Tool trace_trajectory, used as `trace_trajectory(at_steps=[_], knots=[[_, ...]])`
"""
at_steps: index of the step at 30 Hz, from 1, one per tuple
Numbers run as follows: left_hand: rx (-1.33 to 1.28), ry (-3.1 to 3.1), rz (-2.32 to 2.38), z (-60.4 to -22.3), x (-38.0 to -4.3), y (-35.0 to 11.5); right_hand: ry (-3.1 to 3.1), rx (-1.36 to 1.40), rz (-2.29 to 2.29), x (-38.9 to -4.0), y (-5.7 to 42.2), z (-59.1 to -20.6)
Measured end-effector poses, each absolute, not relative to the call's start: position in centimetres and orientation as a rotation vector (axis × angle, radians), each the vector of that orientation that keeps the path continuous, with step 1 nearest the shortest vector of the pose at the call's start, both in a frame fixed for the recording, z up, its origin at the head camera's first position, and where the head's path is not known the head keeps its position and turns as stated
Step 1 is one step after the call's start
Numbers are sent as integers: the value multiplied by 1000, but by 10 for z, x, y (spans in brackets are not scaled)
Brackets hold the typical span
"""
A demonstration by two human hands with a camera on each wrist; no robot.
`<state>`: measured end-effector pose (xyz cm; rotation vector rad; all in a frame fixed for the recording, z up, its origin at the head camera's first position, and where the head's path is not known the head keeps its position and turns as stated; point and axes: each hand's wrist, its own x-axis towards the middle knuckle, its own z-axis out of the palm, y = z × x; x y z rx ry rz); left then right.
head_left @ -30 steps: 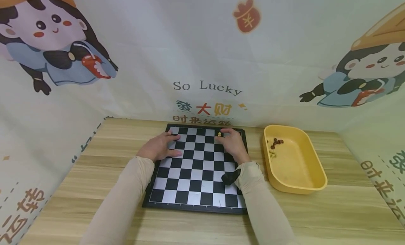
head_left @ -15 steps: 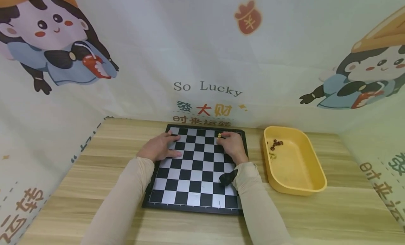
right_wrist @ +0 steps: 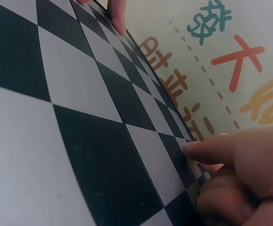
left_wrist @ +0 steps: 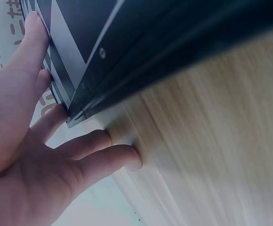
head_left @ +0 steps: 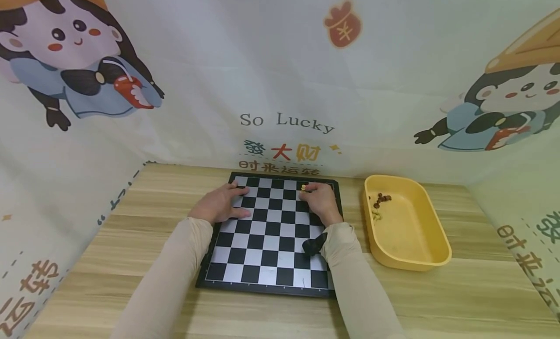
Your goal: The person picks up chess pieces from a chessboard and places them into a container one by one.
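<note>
A black-and-white chessboard [head_left: 286,258] lies flat on the wooden table. My left hand [head_left: 215,203] rests at its left edge with the fingers spread. In the left wrist view, that hand [left_wrist: 37,150] has its thumb over the board while some fingertips touch the tabletop beside it. Near the far right corner my right hand [head_left: 322,203] pinches a small yellow chess piece [head_left: 303,187] at the board. In the right wrist view the right hand [right_wrist: 249,174] mostly covers the piece, so its exact kind cannot be told.
Right of the board stands a yellow plastic tub [head_left: 411,261]. Dark red pieces [head_left: 383,198] and pale yellow pieces [head_left: 376,215] lie along its left side. A printed cloth [head_left: 280,76] hangs behind the wooden table [head_left: 144,222].
The right wrist has shifted slightly to the left, and its fingers have drawn closer around the yellow chess piece. The left hand stays where it was on the board's edge.
</note>
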<state>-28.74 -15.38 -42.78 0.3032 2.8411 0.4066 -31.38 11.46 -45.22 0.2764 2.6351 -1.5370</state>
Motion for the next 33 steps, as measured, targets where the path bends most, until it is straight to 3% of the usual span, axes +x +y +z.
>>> trace_trajectory(at_steps=[33], knots=[[295, 2828, 410, -429, -288, -154, 2707, 197, -1517, -308, 115, -451]])
